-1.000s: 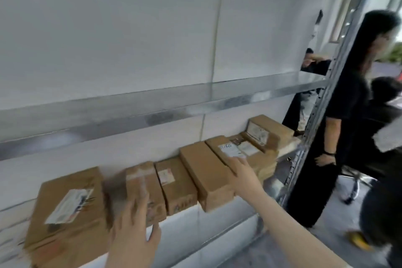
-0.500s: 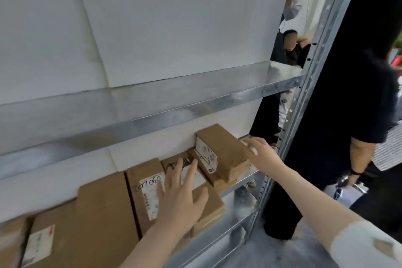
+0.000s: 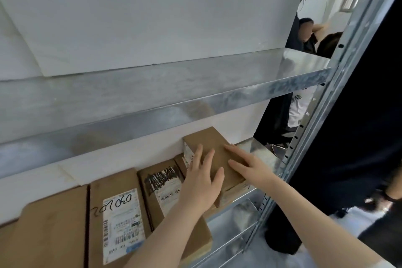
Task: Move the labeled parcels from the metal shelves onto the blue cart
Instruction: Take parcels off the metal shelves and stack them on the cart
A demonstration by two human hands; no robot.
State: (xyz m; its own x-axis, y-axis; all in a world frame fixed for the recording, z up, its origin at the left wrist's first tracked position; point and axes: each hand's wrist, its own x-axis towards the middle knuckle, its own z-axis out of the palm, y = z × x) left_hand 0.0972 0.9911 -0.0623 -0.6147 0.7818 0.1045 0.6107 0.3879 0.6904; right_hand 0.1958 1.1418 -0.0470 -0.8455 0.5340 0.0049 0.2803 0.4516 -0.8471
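On the shelf (image 3: 261,154), the parcel (image 3: 215,143) runs lengthwise toward the wall (image 3: 228,119).

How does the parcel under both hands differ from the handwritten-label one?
The right-end parcel sits atop other boxes, label on its side; left hand and right hand rest on it. The handwritten-label parcel lies on the shelf, label up, untouched. Both are brown cardboard.

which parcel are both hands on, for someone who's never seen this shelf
On the lower metal shelf, go to the right end of the parcel row. The top parcel there lies on others, left hand and right hand resting on it. Its label is on its left side; the neighbours' face up.
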